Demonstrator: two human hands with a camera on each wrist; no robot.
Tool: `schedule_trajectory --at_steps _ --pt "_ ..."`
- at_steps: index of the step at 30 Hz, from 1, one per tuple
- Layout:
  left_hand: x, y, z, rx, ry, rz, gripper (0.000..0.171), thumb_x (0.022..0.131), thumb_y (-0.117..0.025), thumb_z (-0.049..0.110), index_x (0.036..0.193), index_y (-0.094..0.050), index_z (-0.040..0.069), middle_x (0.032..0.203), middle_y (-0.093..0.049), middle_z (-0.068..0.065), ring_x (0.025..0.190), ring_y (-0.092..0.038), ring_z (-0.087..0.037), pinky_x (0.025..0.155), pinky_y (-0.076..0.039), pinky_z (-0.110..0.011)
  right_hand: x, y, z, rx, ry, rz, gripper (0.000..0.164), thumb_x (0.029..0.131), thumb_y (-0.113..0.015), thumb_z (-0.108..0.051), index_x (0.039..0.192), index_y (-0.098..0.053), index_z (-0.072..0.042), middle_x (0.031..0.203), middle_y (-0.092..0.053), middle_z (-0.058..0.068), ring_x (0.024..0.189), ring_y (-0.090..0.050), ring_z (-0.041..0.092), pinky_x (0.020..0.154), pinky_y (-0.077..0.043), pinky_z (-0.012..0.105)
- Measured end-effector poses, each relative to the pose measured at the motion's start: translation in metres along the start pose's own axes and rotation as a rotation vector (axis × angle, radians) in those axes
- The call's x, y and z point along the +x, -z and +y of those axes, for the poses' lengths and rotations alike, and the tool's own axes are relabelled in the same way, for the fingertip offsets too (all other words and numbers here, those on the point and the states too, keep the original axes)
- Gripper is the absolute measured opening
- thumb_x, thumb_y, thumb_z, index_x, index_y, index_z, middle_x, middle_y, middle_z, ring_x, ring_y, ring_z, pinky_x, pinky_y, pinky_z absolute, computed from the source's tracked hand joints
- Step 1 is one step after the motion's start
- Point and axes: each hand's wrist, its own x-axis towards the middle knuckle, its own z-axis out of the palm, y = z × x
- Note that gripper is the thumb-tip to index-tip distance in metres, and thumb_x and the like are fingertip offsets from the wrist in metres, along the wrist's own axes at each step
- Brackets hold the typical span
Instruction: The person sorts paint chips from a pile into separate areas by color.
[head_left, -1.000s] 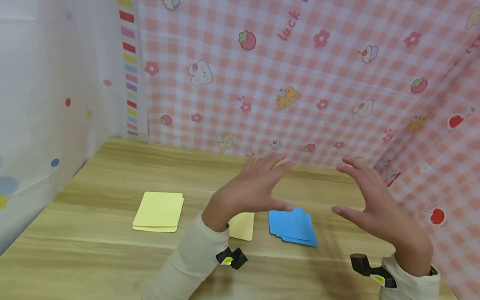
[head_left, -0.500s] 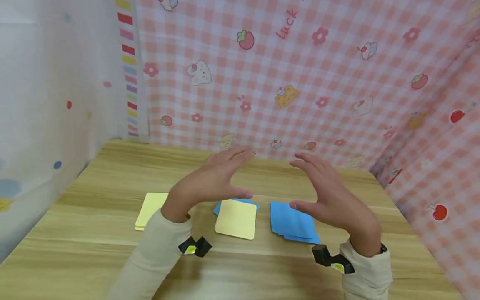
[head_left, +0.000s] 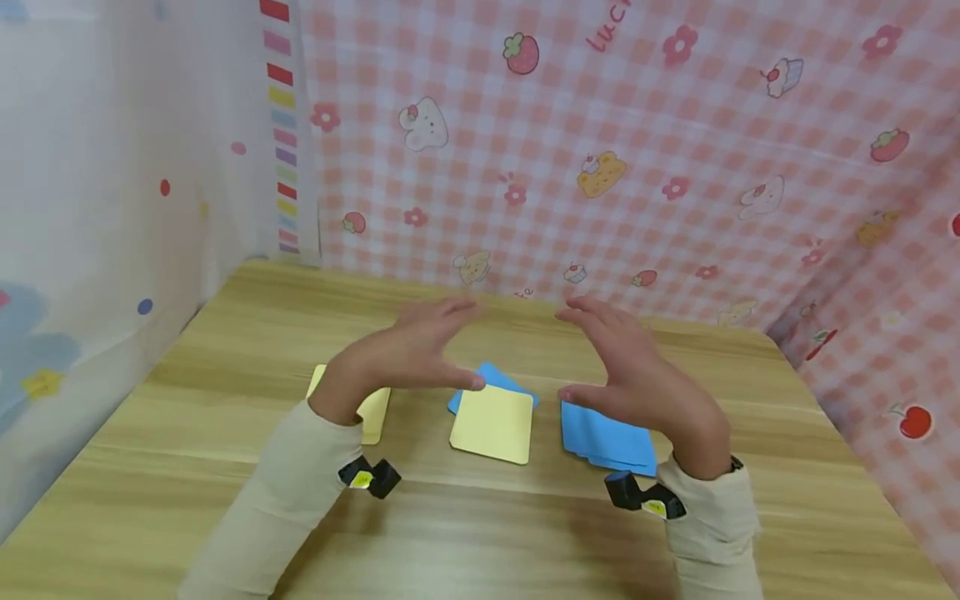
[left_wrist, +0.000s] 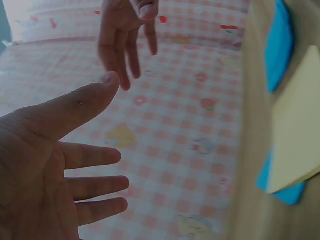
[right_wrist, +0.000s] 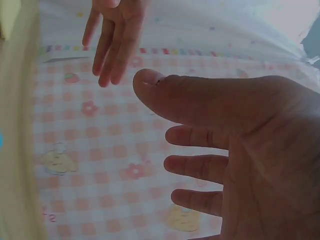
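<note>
My left hand [head_left: 408,350] hovers over the table, its fingers spread and nothing held. Behind its wrist lies a stack of yellow cards [head_left: 375,417], partly hidden. My right hand [head_left: 630,367] is raised too, fingers extended and empty, above a stack of blue cards [head_left: 603,437]. The palms face each other with a gap between them, as the left wrist view also shows. Between the two stacks, a yellow card [head_left: 491,425] lies over a blue card [head_left: 491,377], whose corners stick out from under it.
The wooden table [head_left: 480,533] meets a pink checked cloth [head_left: 525,225] at the back. A white dotted cloth [head_left: 112,250] hangs on the left. More checked cloth [head_left: 885,358] hangs on the right. Each wrist wears a small black camera mount [head_left: 371,477].
Both hands have moved left, the right one from beyond the blue stack to above it. The middle cards have come into fuller view, while the left arm now covers part of the yellow stack.
</note>
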Motion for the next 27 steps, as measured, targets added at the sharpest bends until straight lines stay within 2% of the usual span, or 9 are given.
schedule_trajectory --at_steps 4,7,11,13,20,27 --pt "0.015 -0.02 -0.014 0.011 0.035 -0.121 0.088 0.089 -0.075 0.042 0.157 -0.034 0.003 0.162 -0.031 -0.019 0.15 -0.027 -0.037 0.117 -0.021 -0.062 0.011 -0.022 0.012 0.007 -0.047 -0.099 0.077 0.086 -0.082 -0.021 0.149 -0.042 -0.002 0.157 -0.035 0.02 0.146 -0.028 0.04 0.114 -0.02 0.064" --pt "0.022 -0.037 -0.021 0.031 0.09 -0.195 0.088 0.09 -0.075 0.044 0.158 -0.034 0.007 0.163 -0.031 -0.016 0.15 -0.027 -0.035 0.116 -0.019 -0.066 0.019 -0.042 0.016 -0.003 -0.099 -0.214 0.079 0.087 -0.082 -0.024 0.151 -0.041 -0.004 0.157 -0.036 0.02 0.146 -0.028 0.041 0.114 -0.019 0.067" --pt "0.021 -0.057 -0.025 0.077 0.152 -0.283 0.091 0.088 -0.077 0.044 0.159 -0.032 0.009 0.164 -0.028 -0.016 0.152 -0.022 -0.035 0.115 -0.012 -0.07 0.022 -0.067 0.016 -0.034 -0.185 -0.368 0.083 0.086 -0.082 -0.033 0.153 -0.039 -0.009 0.158 -0.036 0.016 0.146 -0.03 0.041 0.112 -0.021 0.07" --pt "0.018 -0.064 -0.027 0.097 0.167 -0.316 0.093 0.087 -0.079 0.043 0.159 -0.032 0.009 0.164 -0.027 -0.016 0.153 -0.02 -0.034 0.115 -0.01 -0.071 0.02 -0.077 0.015 -0.045 -0.207 -0.412 0.085 0.085 -0.083 -0.035 0.153 -0.038 -0.01 0.157 -0.037 0.014 0.145 -0.031 0.04 0.111 -0.022 0.071" --pt "0.011 -0.077 -0.027 0.134 0.172 -0.326 0.098 0.081 -0.085 0.036 0.159 -0.033 0.008 0.164 -0.028 -0.015 0.152 -0.021 -0.032 0.117 -0.009 -0.069 0.015 -0.099 0.011 -0.06 -0.212 -0.473 0.089 0.082 -0.085 -0.037 0.154 -0.037 -0.013 0.155 -0.037 0.013 0.145 -0.032 0.037 0.114 -0.019 0.068" --pt "0.011 -0.08 -0.027 0.17 0.152 -0.306 0.097 0.082 -0.085 0.032 0.159 -0.031 0.009 0.164 -0.028 -0.014 0.151 -0.025 -0.035 0.116 -0.013 -0.068 0.016 -0.108 0.008 -0.093 -0.164 -0.473 0.077 0.085 -0.082 -0.033 0.148 -0.041 -0.013 0.145 -0.045 0.006 0.137 -0.041 0.031 0.114 -0.025 0.063"
